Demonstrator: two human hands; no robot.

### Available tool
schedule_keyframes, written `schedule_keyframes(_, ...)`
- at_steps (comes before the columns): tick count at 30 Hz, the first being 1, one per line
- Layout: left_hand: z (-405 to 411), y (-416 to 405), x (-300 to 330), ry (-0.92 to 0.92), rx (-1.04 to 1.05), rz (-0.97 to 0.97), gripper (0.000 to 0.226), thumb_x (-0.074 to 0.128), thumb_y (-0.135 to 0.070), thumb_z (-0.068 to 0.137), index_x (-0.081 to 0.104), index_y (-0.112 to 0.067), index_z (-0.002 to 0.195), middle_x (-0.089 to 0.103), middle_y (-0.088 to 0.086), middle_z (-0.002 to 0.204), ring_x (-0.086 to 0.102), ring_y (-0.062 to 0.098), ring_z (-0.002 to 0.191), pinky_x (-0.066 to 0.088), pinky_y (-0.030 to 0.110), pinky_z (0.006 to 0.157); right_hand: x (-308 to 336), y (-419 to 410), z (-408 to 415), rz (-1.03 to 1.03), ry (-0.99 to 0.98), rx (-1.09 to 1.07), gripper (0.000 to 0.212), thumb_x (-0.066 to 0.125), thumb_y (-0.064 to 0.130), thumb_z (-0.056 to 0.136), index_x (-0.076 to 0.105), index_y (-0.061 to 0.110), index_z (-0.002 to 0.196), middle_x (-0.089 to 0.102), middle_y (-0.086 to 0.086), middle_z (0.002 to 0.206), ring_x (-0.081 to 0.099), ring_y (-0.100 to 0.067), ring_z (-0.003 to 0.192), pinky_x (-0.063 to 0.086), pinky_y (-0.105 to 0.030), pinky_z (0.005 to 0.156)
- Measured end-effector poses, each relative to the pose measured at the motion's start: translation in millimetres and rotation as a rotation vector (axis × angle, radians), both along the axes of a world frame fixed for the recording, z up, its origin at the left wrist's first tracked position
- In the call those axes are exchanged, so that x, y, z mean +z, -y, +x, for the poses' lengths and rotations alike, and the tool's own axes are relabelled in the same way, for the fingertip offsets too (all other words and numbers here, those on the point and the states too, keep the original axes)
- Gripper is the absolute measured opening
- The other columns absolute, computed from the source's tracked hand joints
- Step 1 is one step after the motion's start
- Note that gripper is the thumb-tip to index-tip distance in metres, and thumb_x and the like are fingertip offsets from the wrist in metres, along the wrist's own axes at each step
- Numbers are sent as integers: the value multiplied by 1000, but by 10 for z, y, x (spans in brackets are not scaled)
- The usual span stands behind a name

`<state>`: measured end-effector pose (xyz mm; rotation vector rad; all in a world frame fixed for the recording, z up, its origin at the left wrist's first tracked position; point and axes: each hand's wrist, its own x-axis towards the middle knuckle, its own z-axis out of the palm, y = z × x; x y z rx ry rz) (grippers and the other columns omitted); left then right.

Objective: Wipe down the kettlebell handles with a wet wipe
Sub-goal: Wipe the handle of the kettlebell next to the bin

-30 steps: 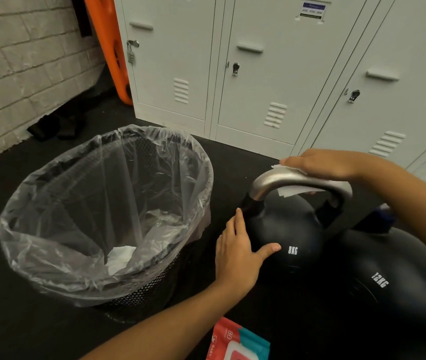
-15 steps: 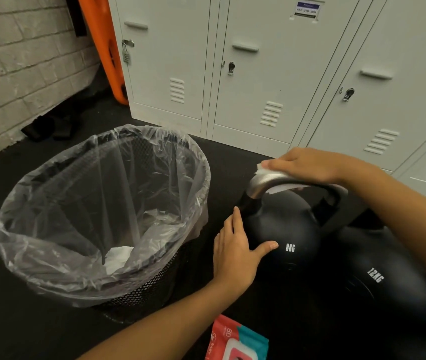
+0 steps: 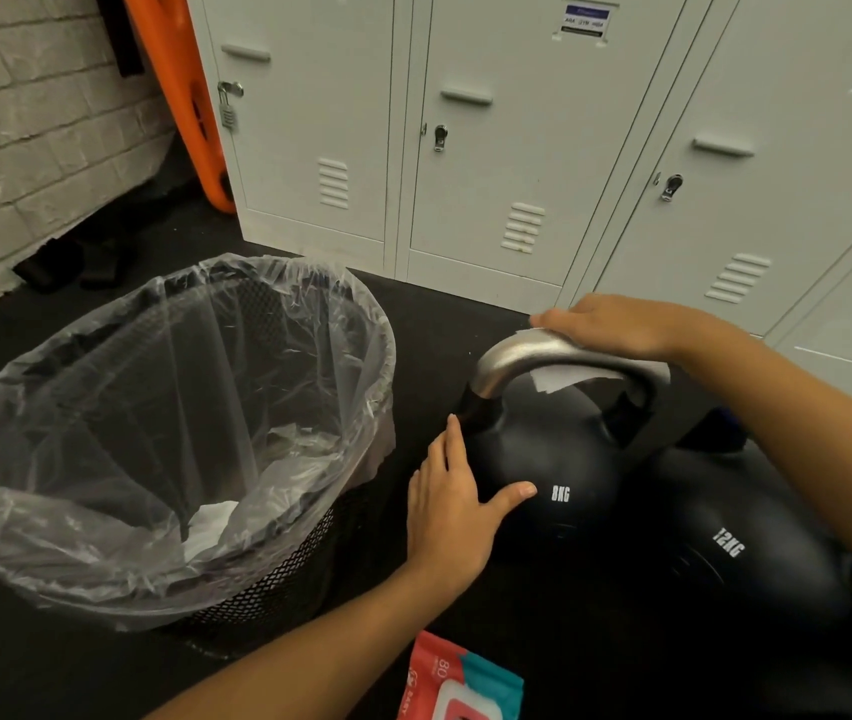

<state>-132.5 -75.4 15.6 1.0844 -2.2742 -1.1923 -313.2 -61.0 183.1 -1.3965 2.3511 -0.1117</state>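
Note:
A black 8KG kettlebell (image 3: 559,459) with a silver handle (image 3: 512,358) stands on the dark floor. My right hand (image 3: 616,324) wraps a white wet wipe (image 3: 564,379) over the top of the handle, with the wipe's end hanging below the bar. My left hand (image 3: 457,498) rests flat against the bell's left side, thumb spread. A black 12KG kettlebell (image 3: 735,553) sits just to the right, its handle hidden behind my right forearm.
A mesh bin (image 3: 164,439) lined with clear plastic stands at the left and holds a used white wipe (image 3: 210,527). A red and teal wipe packet (image 3: 460,678) lies near the bottom edge. Grey lockers (image 3: 491,148) line the back, beside an orange board (image 3: 179,96).
My right hand slid the wipe left along the handle and has come a little way back. The left hand has stayed on the bell.

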Motion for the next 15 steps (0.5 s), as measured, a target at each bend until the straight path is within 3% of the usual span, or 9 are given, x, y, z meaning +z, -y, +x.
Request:
schedule_keyframes(4,-1,-10,-2,-1,13,-5,106,63,-64,78,2,-22,155,19,-4,158,21,16,144,20,40,119,-133,179,343,6,-442,250,41,22,43,107,53,29,131,62,-2,123,57,-25,111,33,-42,99)
schedule_keyframes(6,-7,-8,-12,-3,16,-13,106,62,-64,78,2,-22,154,20,-4,157,22,15,144,20,40,119,-223,87,425,-58,-623,386,44,17,46,106,51,32,130,63,4,115,60,-20,104,30,-41,101)
schedule_keyframes(10,-7,-3,1,-2,11,-17,105,62,-64,79,3,-21,155,21,-4,157,22,15,144,21,40,118,-392,-207,182,-273,-665,462,50,18,52,103,50,31,135,63,4,110,63,-21,98,35,-45,101)
schedule_keyframes(15,10,-5,-2,0,5,-18,105,62,-64,79,1,-22,154,21,-4,156,23,15,142,21,40,118,-522,-631,-288,-342,-621,363,55,22,58,100,30,33,149,60,2,112,61,-24,93,34,-41,101)
